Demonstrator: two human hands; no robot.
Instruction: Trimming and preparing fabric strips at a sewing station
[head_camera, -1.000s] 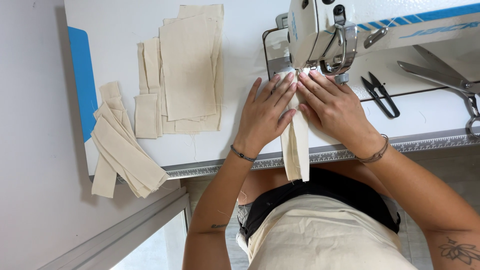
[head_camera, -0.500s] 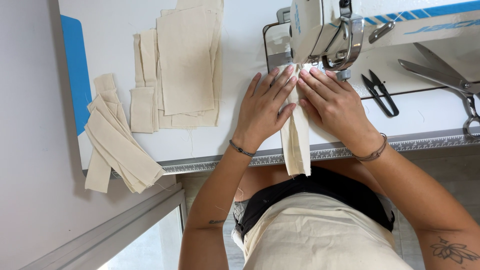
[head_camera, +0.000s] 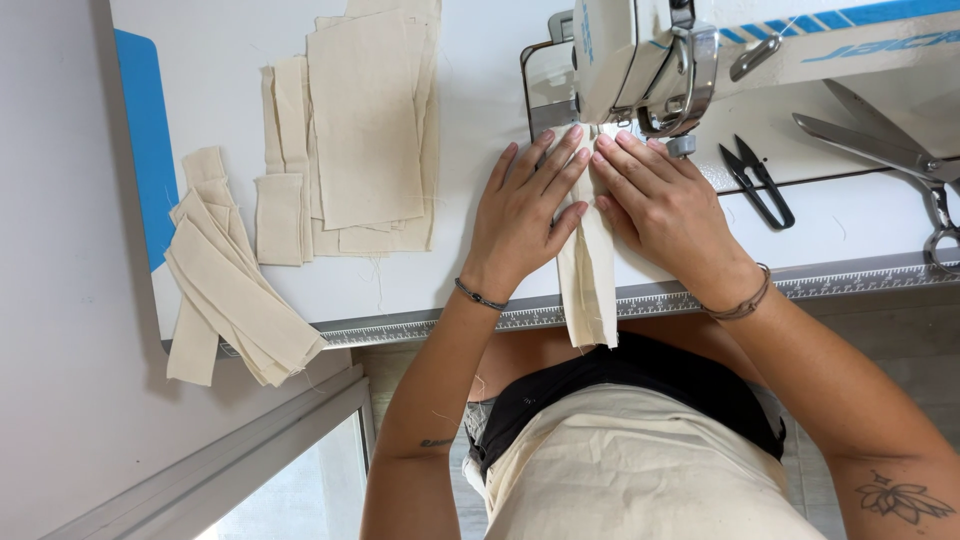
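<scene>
While both palms are pressing flat, fingers spread, nothing pinched, the cream fabric strip (head_camera: 588, 270) is running lengthwise between left hand (head_camera: 525, 215) & right hand (head_camera: 665, 212), toward the sewing machine head (head_camera: 640, 60) just past the fingertips.

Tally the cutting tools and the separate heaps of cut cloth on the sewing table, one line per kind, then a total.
Snips: 1
Shears: 1
Cloth heaps: 2, one flat stack, one pile of strips at the table's left edge
Cloth under both hands, left hand and right hand: 1 strip
Total: 5
</scene>
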